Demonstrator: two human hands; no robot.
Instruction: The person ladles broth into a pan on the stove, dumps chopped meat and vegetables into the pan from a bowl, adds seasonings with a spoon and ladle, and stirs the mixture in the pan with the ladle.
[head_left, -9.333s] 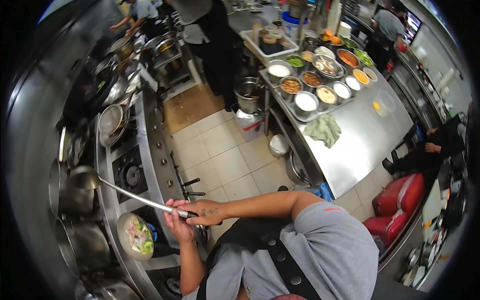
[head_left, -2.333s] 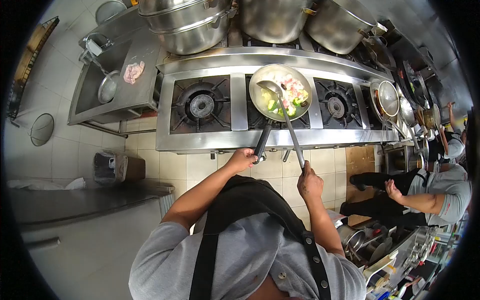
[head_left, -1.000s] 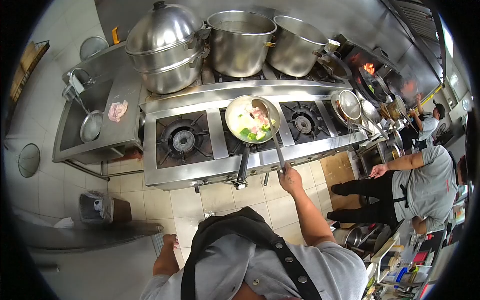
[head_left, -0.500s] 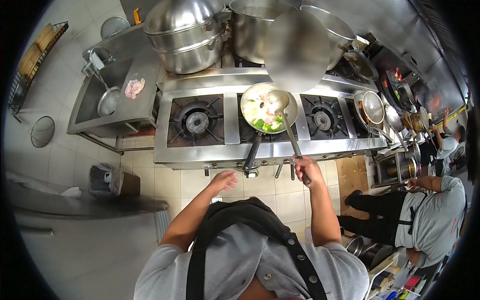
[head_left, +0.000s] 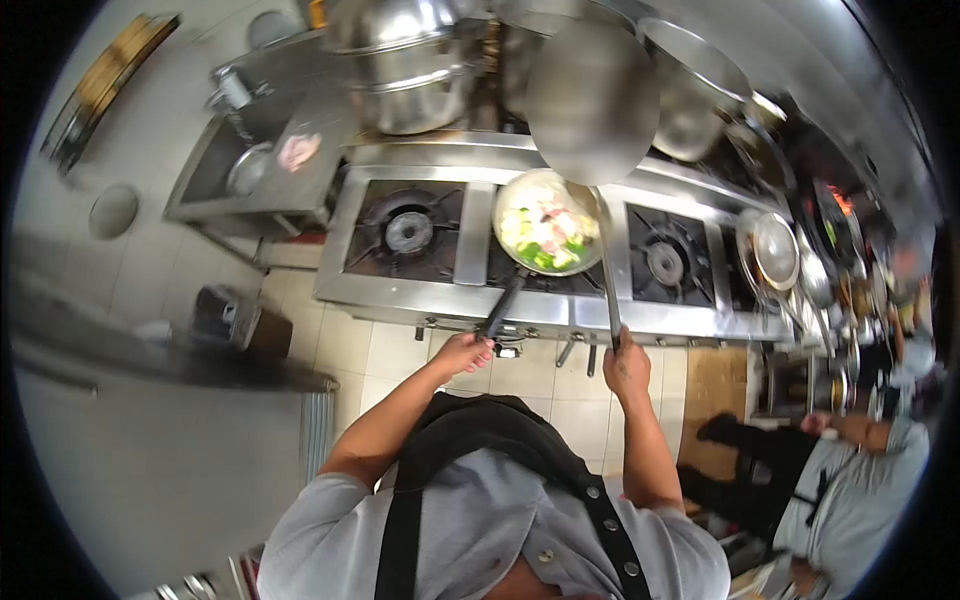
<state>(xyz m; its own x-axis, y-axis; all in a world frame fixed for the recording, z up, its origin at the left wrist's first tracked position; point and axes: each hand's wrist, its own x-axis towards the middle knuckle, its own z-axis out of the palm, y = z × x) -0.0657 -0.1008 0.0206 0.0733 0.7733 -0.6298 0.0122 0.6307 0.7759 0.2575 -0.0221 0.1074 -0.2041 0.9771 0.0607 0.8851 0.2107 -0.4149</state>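
Note:
My right hand (head_left: 627, 370) is closed around the handle of a long metal ladle (head_left: 610, 270). The ladle slants up along the right rim of a frying pan (head_left: 510, 258), and its bowl end is mostly hidden by a blurred patch. In the pan lie green vegetables (head_left: 552, 255) and pale and pinkish pieces. Its black handle (head_left: 505, 302) points down towards me. My left hand (head_left: 464, 355) is at the tip of that handle, fingers loosely bent and apart; whether they touch it is unclear.
Burners flank the pan on the steel stove (head_left: 400, 285). Large pots (head_left: 410, 95) stand behind. A sink counter (head_left: 310, 180) is at the left, with raw meat (head_left: 299, 152) on it. Strainers (head_left: 775, 255) sit at the right end. A co-worker (head_left: 850, 490) stands at right; flames (head_left: 840, 200) show beyond.
The ladle's bowl has moved from inside the pan to its upper right rim. My left hand has come up to the pan handle's end. The whole view has tilted slightly.

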